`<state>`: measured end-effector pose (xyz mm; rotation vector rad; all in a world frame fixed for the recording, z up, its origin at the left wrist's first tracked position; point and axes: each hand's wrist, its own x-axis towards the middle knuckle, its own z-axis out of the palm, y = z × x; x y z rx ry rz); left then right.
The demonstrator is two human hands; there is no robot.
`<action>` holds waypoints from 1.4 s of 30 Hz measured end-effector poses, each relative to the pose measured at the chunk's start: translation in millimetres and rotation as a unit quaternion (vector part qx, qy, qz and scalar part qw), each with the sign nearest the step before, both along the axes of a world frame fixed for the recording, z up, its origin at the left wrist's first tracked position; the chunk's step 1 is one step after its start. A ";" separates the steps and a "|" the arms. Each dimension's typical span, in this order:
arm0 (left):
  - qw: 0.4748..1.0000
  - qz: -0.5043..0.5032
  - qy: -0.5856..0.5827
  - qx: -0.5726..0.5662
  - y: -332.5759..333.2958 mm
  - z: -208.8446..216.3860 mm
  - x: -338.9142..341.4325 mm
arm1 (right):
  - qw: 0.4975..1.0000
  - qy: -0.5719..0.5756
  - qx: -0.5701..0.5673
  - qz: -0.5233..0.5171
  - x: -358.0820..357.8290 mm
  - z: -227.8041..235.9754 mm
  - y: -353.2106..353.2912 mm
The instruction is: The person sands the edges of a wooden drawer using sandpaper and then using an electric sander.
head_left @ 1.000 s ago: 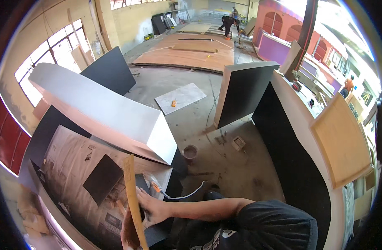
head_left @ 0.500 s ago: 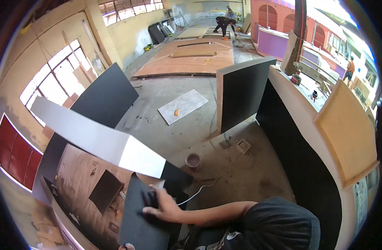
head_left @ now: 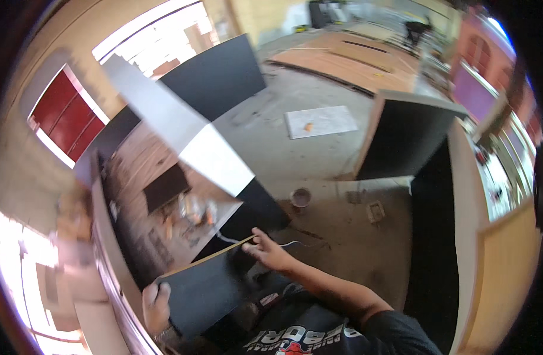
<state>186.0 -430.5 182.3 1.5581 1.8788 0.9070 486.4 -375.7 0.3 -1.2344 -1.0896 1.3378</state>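
A black rectangular panel point(head_left: 209, 290) with a thin light-wood edge lies tilted in front of my body. My left hand point(head_left: 157, 306) is closed around its left end, fingers curled over the corner. At the far right corner my right hand point(head_left: 268, 253) grips the panel's edge, thumb on the dark face and fingers past the rim. Just beyond stands a white-edged cabinet-like frame point(head_left: 215, 157) with black sides. A smaller dark board point(head_left: 166, 188) lies on its brown inner surface, beside blurred small items point(head_left: 194, 208).
A white cable point(head_left: 295, 242) runs on the floor near a round bucket point(head_left: 300, 197) and a small square box point(head_left: 375, 212). Tall black panels point(head_left: 434, 236) stand at the right. A white board point(head_left: 321, 122) and large plywood sheets point(head_left: 348, 56) lie farther off, where a person point(head_left: 416, 32) bends.
The view has swung left. The panel has turned so its wood edge shows. My right hand has moved from over its face to its edge; my left hand has come fully into view.
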 end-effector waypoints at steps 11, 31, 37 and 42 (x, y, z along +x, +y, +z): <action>0.970 -0.181 -0.107 0.125 65.3 -55.1 120.3 | 0.928 0.070 0.090 -0.354 110.8 57.2 -26.1; 0.869 -0.307 -0.370 0.118 57.4 -87.3 337.0 | 0.764 0.028 0.156 -0.625 209.5 83.3 -163.3; 0.903 -0.248 -0.247 0.250 67.9 -75.7 298.5 | 0.912 0.014 0.162 -0.376 223.4 72.1 -185.0; 0.886 -0.260 -0.331 0.193 66.7 -83.8 277.0 | 0.950 0.138 0.279 0.016 223.3 81.4 -177.7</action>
